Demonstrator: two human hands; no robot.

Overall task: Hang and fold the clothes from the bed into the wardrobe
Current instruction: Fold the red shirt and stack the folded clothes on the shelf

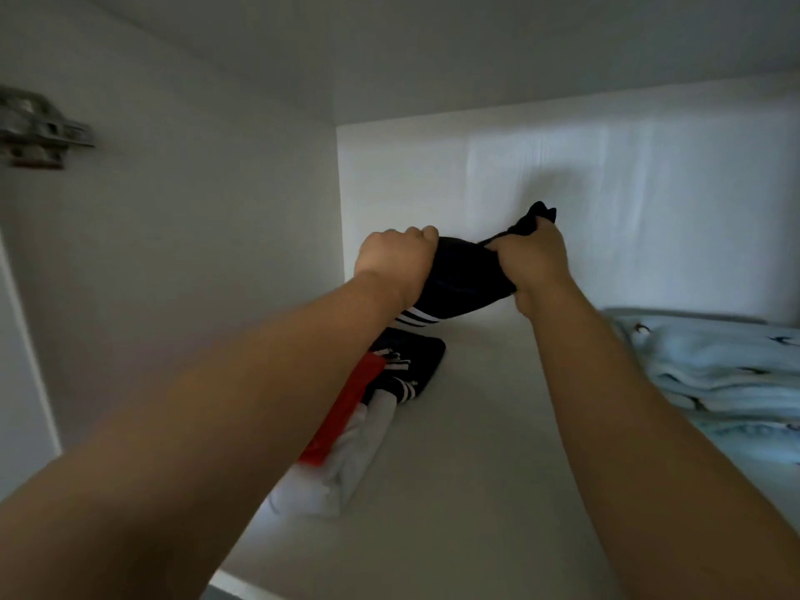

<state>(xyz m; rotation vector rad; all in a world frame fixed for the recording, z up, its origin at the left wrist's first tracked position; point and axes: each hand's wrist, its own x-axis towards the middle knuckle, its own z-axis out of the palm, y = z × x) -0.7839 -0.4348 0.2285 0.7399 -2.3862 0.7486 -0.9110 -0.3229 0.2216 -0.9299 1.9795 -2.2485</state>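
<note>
Both my arms reach into a white wardrobe compartment. A rolled dark navy garment with white stripes point(459, 283) is held above the shelf point(476, 426) near the back wall. My left hand point(394, 262) grips its left end, fingers curled over the top. My right hand point(537, 262) grips the right end, with a dark tip of cloth sticking up above the fist. Below my left forearm, a folded navy striped piece point(415, 365) lies on the shelf with a red and white folded garment point(346, 439) in front of it.
A stack of folded pale blue patterned fabric point(727, 383) fills the shelf's right side. The left side wall carries a metal door hinge point(34, 127). The shelf's front edge point(242, 582) shows at the bottom.
</note>
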